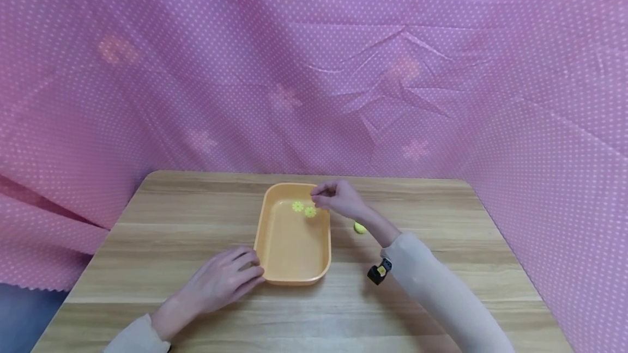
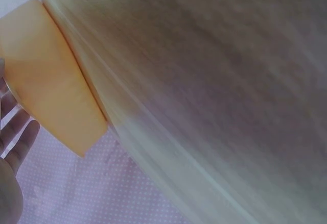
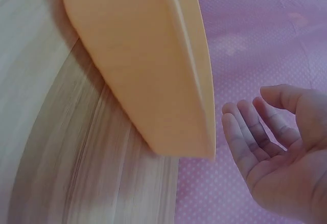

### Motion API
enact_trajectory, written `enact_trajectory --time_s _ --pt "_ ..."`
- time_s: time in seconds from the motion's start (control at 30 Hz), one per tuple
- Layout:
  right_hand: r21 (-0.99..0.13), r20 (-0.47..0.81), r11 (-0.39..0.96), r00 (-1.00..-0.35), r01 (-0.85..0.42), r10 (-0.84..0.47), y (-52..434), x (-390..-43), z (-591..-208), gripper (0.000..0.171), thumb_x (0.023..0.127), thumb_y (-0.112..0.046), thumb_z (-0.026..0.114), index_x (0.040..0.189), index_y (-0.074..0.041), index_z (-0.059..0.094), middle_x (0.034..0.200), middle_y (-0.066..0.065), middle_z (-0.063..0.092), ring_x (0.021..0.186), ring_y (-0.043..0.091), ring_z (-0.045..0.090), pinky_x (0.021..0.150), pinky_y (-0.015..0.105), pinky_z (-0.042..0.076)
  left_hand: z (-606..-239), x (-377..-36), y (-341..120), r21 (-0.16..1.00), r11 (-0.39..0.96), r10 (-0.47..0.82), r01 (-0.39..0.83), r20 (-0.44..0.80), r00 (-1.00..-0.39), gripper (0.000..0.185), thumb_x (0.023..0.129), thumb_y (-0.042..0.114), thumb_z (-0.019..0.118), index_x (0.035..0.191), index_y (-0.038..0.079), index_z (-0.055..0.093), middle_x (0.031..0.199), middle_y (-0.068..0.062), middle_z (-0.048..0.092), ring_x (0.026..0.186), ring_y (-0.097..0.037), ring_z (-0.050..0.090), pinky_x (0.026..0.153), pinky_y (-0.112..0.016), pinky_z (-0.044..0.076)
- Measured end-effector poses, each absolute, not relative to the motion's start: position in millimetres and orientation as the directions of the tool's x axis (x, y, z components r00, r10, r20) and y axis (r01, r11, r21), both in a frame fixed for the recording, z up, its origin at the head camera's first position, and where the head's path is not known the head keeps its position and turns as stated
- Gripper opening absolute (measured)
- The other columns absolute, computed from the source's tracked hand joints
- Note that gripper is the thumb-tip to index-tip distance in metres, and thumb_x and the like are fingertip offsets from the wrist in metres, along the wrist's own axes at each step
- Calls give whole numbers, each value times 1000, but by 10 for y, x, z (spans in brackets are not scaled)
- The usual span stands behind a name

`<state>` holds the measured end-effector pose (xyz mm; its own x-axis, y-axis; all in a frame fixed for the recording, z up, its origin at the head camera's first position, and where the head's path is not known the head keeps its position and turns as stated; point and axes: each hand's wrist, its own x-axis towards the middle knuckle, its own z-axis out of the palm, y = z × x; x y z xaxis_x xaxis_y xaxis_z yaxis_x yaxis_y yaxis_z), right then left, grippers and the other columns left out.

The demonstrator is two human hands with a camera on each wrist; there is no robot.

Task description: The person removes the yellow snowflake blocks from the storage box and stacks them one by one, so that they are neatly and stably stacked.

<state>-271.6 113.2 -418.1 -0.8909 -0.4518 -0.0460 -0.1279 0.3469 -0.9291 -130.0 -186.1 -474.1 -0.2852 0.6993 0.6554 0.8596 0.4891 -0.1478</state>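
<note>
While the right hand [image 1: 338,199] hovers over the far right rim of the shallow orange plastic tray [image 1: 275,266], any release goes best low and well inside the walls; its fingers hang loosely curled and empty; the left hand [image 1: 223,279] rests flat against the near left corner; two yellow-green flower-shaped pieces [image 1: 304,209] lie inside, a third yellow-green piece [image 1: 360,227] on the wooden table [image 1: 147,244].

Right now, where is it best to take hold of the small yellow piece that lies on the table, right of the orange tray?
Pinch the yellow piece across its sides, coming from straight above. It looks small and low on the bare table, apart from the orange tray, so probably nothing blocks fingertips there. The right hand is nearest.
</note>
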Motion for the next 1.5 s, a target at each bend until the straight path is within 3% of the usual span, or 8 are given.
enact_trajectory --time_s 0.1,0.2,0.43,0.6,0.73,0.9,1.5 --pt "-919 -33 360 -879 -161 -475 1022 -2753 -4194 24 90 -11 65 109 4 66 105 27 68 76 9 67 88 50 58 -4738 -1302 -1863 -146 487 698 861 657 -283 14 91 29 64 89 17 71 92 0 66 92 -19 64 77 -35 58" --pt "-914 -44 372 -873 -161 -486 932 -2791 -4205 22 89 -10 66 107 2 66 106 27 67 76 9 67 89 51 57 -4735 -1302 -1861 -148 487 698 861 659 -282 15 92 29 63 90 17 71 92 0 66 92 -19 64 77 -34 58" --pt "-897 -43 397 -853 -197 -520 813 -2870 -4273 21 90 -9 65 106 5 66 102 30 68 92 41 67 85 53 58 -4736 -1302 -1863 -142 489 700 860 652 -290 14 91 29 64 90 17 71 93 0 66 92 -19 63 77 -34 58" --pt "-871 -52 441 -854 -214 -517 785 -2955 -4349 20 91 -11 65 105 3 67 99 27 69 95 47 65 83 56 57 -4738 -1305 -1867 -135 487 705 863 644 -297 12 89 28 66 90 17 70 93 1 66 94 -19 64 79 -34 58" --pt "-831 -53 499 -857 -247 -513 751 -3017 -4373 20 90 -13 67 104 0 69 95 21 72 87 40 68 79 46 60 -4740 -1307 -1872 -129 486 704 865 644 -299 11 89 27 67 90 17 70 93 1 66 94 -19 64 79 -33 58" --pt "-768 -44 560 -848 -310 -528 698 -3087 -4396 19 87 -14 70 102 -3 71 93 11 74 75 14 69 71 22 59 -4742 -1305 -1876 -131 494 702 859 644 -305 12 91 29 65 90 18 70 93 2 65 94 -18 64 79 -33 58" --pt "-661 -146 673 -823 -332 -549 598 -3119 -4342 27 85 -14 72 108 0 69 103 12 73 89 18 68 82 24 57 -4757 -1293 -1871 -133 499 694 856 653 -303 14 92 29 63 91 18 71 94 0 67 95 -20 64 80 -35 57"
